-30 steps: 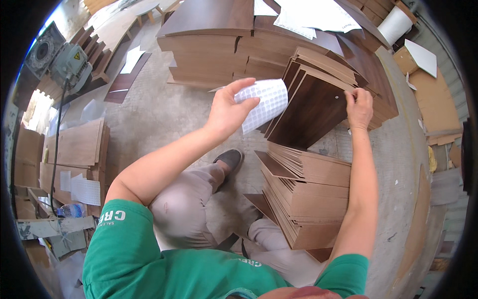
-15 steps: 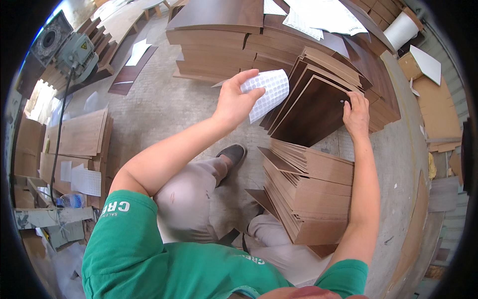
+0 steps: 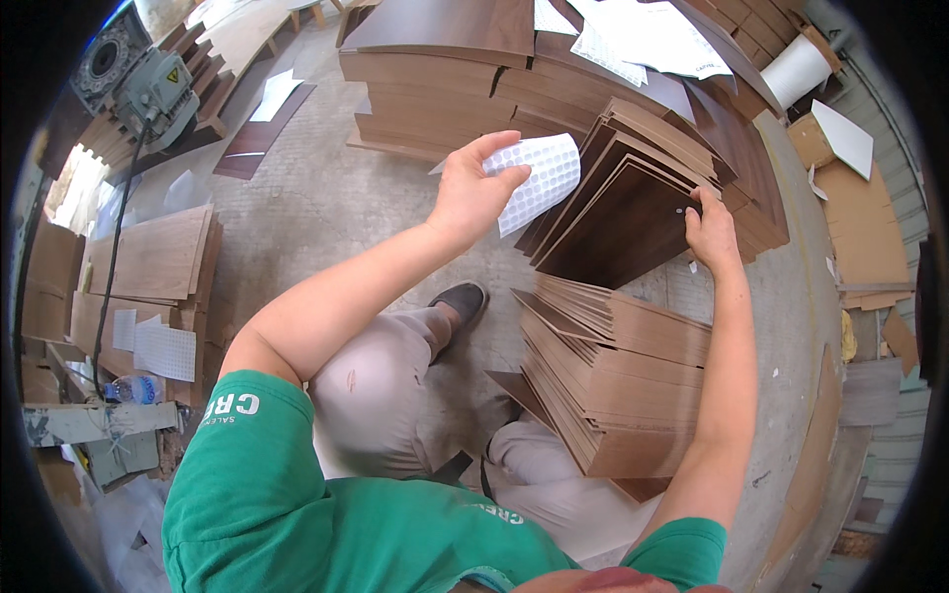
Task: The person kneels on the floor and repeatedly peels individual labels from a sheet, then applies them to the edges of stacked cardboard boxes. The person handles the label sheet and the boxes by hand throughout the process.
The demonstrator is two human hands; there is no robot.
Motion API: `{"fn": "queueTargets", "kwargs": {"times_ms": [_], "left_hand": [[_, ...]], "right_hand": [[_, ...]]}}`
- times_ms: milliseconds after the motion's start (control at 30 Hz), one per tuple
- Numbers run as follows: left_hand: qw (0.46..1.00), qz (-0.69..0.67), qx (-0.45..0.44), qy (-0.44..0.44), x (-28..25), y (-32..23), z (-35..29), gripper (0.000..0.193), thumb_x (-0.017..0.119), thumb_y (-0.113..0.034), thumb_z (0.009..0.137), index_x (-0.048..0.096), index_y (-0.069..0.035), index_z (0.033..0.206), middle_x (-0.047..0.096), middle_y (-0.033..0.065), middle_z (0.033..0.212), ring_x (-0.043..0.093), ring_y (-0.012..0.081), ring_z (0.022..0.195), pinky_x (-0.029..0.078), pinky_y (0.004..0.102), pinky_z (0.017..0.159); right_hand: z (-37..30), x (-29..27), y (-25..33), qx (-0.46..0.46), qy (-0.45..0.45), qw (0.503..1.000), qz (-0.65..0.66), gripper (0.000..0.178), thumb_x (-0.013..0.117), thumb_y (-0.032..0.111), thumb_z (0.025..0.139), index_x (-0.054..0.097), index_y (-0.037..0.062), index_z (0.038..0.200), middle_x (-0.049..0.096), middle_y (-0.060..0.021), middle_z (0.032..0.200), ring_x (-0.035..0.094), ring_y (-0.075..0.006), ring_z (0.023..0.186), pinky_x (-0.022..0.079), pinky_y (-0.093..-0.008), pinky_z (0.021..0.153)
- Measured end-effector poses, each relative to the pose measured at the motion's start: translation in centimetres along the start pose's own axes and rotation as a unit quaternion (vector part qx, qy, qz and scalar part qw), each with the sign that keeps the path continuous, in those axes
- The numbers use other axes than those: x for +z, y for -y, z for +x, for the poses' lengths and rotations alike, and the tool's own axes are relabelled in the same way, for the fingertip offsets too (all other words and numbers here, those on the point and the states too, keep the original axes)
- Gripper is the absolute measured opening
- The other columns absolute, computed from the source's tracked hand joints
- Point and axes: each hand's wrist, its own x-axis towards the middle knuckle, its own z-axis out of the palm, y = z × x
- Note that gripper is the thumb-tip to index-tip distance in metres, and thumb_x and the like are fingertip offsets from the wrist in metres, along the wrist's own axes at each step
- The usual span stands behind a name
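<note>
My left hand (image 3: 476, 190) pinches a curled white sheet of round stickers (image 3: 542, 176) between thumb and fingers, held in the air left of the leaning boards. With its fingers at the top right corner, my right hand (image 3: 712, 229) grips a dark brown board (image 3: 618, 222). That board is the front one of several that lean upright against each other. A small pale round dot (image 3: 679, 211) shows on its face, close to my right thumb. Nearer to me, between my legs, a stack of brown boards (image 3: 647, 356) stands on edge, fanned out on its left side.
A large pile of boards (image 3: 425, 99) stands at the back, with white papers (image 3: 652, 40) on top. At the left are more boards (image 3: 153, 257), a plastic bottle (image 3: 136, 389) and a grey motor (image 3: 158, 89). Cardboard (image 3: 865, 217) lies at the right.
The whole view has shifted slightly. My right thumb sits a little lower beside the dot on the dark board. My left hand keeps hold of the sticker sheet in nearly the same place.
</note>
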Motion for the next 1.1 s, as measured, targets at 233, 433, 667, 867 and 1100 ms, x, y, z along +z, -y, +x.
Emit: {"fn": "queueTargets", "kwargs": {"times_ms": [233, 433, 667, 867, 1100], "left_hand": [[0.998, -0.007, 0.058, -0.014, -0.7, -0.3, -0.1, 0.036, 0.071, -0.015, 0.083, 0.065, 0.0, 0.115, 0.069, 0.012, 0.102, 0.064, 0.0138, 0.091, 0.051, 0.0278, 0.081], [0.989, 0.035, 0.143, -0.004, -1.1, -2.3, -1.1, 0.021, 0.066, -0.011, 0.087, 0.07, -0.004, 0.107, 0.071, 0.008, 0.099, 0.064, 0.0113, 0.09, 0.051, 0.0253, 0.079], [0.98, -0.015, 0.142, 0.136, 0.7, -4.8, -3.6, 0.035, 0.067, -0.003, 0.085, 0.063, -0.005, 0.119, 0.064, 0.0064, 0.119, 0.057, 0.0113, 0.108, 0.048, 0.0263, 0.091], [0.958, -0.055, 0.17, 0.225, 1.8, -6.3, -5.1, 0.044, 0.07, -0.001, 0.079, 0.061, -0.003, 0.122, 0.063, 0.009, 0.121, 0.057, 0.0142, 0.111, 0.047, 0.0286, 0.095], [0.951, -0.038, 0.109, 0.288, 2.1, -7.7, -5.9, 0.045, 0.073, 0.0, 0.079, 0.063, -0.007, 0.122, 0.064, 0.0062, 0.116, 0.06, 0.0117, 0.104, 0.051, 0.0274, 0.092]], "right_hand": [[-1.4, -1.0, 1.7, 0.02, -0.006, 1.0, 0.001, 0.017, 0.06, 0.006, 0.083, 0.052, 0.0037, 0.098, 0.063, -0.0204, 0.093, 0.06, -0.0397, 0.089, 0.047, -0.046, 0.078], [-4.5, -5.3, 2.8, 0.106, 0.224, 0.969, 0.026, 0.027, 0.071, 0.006, 0.076, 0.061, 0.0037, 0.1, 0.067, -0.0159, 0.097, 0.065, -0.0257, 0.085, 0.05, -0.0344, 0.073], [-5.3, -8.7, 9.7, 0.109, 0.098, 0.882, 0.448, 0.046, 0.073, 0.015, 0.082, 0.056, 0.0029, 0.123, 0.066, -0.0088, 0.105, 0.063, -0.0155, 0.091, 0.051, -0.0299, 0.08], [-7.7, -9.1, 16.1, 0.071, 0.052, 0.744, 0.662, 0.064, 0.075, 0.003, 0.079, 0.045, 0.0032, 0.136, 0.063, -0.0129, 0.114, 0.061, -0.0174, 0.102, 0.051, -0.029, 0.087], [-8.3, -9.0, 16.4, 0.08, 0.01, 0.767, 0.637, 0.044, 0.074, -0.004, 0.077, 0.059, -0.0012, 0.119, 0.065, -0.0109, 0.11, 0.062, -0.0137, 0.099, 0.051, -0.0257, 0.083]]}}
